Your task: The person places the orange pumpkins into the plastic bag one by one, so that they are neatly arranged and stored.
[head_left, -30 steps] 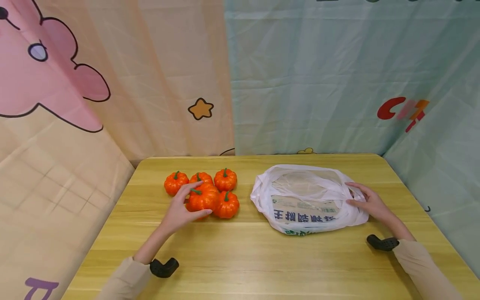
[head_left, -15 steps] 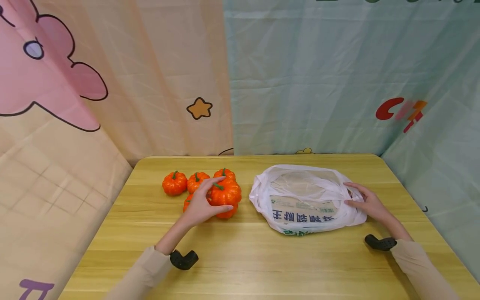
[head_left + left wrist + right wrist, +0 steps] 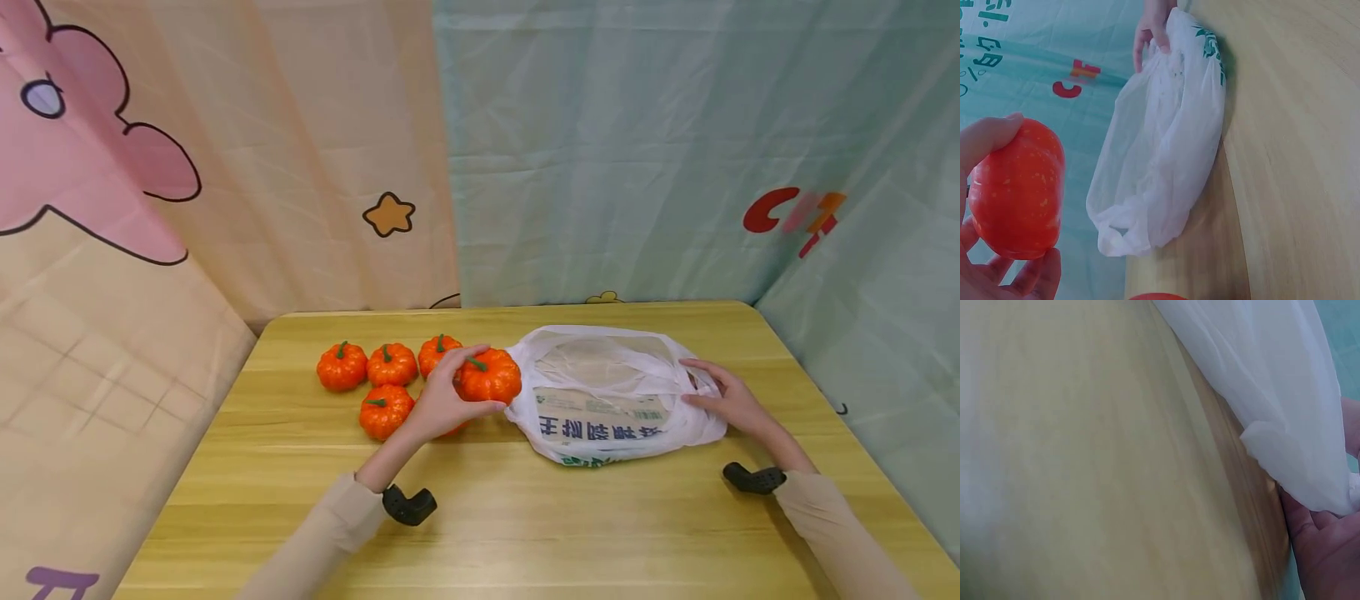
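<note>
An orange toy pumpkin (image 3: 491, 377) with a green stem is held up by my left hand (image 3: 442, 400), between thumb and fingers. In the left wrist view that pumpkin (image 3: 1019, 187) hangs apart from the bag. A white plastic bag (image 3: 600, 450) with printed characters lies on the table, its mouth spread wide. At the bag's right side my right hand (image 3: 731, 402) grips the rim. The right wrist view shows the white plastic (image 3: 1272, 394) bunched at my right hand (image 3: 1332, 550), with some fingers hidden behind it.
Left of the bag, several more pumpkins stand on the wooden table (image 3: 525, 533), including one at the far left (image 3: 342, 367) and one in the front row (image 3: 386, 412). Another is mostly hidden behind my left hand. Printed curtains (image 3: 637, 167) close off the back and sides.
My left hand has carried the pumpkin rightward, from above the other pumpkins to the bag's left edge. My right hand keeps its hold on the bag. The head view has shifted slightly.
</note>
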`<state>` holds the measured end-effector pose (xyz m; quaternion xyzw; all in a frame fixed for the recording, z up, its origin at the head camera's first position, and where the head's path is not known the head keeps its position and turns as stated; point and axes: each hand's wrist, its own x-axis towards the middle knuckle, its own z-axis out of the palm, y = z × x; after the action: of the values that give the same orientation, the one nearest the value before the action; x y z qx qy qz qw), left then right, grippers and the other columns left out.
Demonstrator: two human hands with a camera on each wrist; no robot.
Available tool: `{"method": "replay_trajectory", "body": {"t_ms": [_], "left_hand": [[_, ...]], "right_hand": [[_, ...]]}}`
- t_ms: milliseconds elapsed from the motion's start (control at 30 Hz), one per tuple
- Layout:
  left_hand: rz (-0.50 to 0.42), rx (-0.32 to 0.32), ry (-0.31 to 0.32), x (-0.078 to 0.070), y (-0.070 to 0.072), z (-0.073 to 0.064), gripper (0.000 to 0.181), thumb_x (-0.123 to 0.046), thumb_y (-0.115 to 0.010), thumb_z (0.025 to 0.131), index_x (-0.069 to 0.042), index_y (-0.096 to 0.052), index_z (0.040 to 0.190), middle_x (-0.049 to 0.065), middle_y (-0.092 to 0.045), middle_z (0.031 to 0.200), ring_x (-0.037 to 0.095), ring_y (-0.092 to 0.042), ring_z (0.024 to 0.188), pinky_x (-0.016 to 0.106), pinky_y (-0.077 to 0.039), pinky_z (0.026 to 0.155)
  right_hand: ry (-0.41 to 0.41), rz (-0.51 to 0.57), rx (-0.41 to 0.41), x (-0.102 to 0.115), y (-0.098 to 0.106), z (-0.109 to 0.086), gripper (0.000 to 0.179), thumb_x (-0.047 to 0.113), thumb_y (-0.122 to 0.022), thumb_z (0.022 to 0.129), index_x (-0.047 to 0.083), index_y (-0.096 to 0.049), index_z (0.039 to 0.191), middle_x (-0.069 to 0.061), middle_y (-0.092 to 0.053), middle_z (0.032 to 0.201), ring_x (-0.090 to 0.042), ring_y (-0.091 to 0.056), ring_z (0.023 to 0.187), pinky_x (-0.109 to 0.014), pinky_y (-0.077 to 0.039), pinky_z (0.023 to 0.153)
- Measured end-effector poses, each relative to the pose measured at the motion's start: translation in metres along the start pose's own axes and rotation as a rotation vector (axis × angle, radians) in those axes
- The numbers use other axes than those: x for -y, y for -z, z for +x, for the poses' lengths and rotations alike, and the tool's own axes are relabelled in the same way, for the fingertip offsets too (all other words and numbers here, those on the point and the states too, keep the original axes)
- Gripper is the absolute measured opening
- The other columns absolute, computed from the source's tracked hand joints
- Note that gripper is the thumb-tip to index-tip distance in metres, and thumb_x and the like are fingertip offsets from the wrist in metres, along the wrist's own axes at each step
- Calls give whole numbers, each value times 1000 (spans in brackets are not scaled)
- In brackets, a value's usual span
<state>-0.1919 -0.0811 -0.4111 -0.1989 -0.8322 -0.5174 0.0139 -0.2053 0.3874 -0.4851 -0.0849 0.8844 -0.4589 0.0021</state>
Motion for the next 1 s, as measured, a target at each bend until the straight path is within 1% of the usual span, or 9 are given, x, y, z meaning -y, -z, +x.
{"method": "replay_trajectory", "body": {"t_ms": [100,200,333,433,467,533,667,700,1000], "left_hand": [[-19,12,7,-3,-9,5,77,-23,-87,69,-21,-51,137,2,-48,138,23,-45,129,48,-44,104],[-33,21,16,-4,-18,12,77,-24,-86,69,-21,-51,137,3,-47,139,24,-45,129,47,-45,103],[-56,29,18,-5,-30,21,78,-23,-87,69,-17,-51,138,8,-46,139,28,-47,126,48,-47,101],[-69,44,27,-7,-38,28,79,-23,-87,68,-19,-51,138,9,-46,138,27,-48,124,47,-47,101],[-73,53,34,-8,-40,30,79,-24,-87,68,-19,-51,138,9,-46,137,28,-48,124,47,-47,100],[-73,65,41,-11,-45,35,79,-24,-87,68,-20,-51,138,9,-46,137,28,-50,122,47,-47,100],[-69,85,38,-15,-55,45,79,-23,-86,70,-19,-50,139,11,-46,136,29,-50,121,47,-47,101],[-67,89,32,-16,-58,47,79,-22,-86,70,-18,-50,139,12,-45,136,30,-50,121,46,-47,100],[-55,103,27,-24,-85,64,78,-24,-85,72,-15,-48,140,11,-44,140,28,-48,123,44,-46,102]], "right_hand": [[24,18,-7,1,-1,-1,59,17,-67,90,2,-41,142,-21,-33,150,-18,-25,141,-70,-17,106],[46,24,-14,0,-1,-1,58,16,-67,89,3,-43,141,8,-41,144,9,-25,131,-63,-17,112],[57,1,-19,-2,-2,0,57,17,-68,89,6,-45,140,31,-38,131,18,-26,124,-34,-22,115],[50,-9,-13,-3,-2,0,59,17,-68,89,6,-44,142,12,-41,143,-5,-27,138,-38,-23,116],[48,-10,-13,-3,-2,1,59,18,-68,89,6,-44,142,11,-41,143,-5,-27,139,-44,-22,116],[48,-1,-7,-3,-3,2,60,16,-68,89,5,-42,142,-9,-38,149,-23,-25,142,-56,-20,113],[36,5,-4,-2,-4,2,61,17,-68,89,4,-41,142,-21,-35,149,-26,-25,141,-59,-20,112],[37,5,-2,-2,-3,2,61,16,-68,89,3,-41,142,-30,-32,147,-36,-24,140,-60,-20,112],[32,14,-7,-7,-2,2,62,13,-69,88,2,-40,142,-32,-32,146,-47,-22,136,-69,-18,106]]}}
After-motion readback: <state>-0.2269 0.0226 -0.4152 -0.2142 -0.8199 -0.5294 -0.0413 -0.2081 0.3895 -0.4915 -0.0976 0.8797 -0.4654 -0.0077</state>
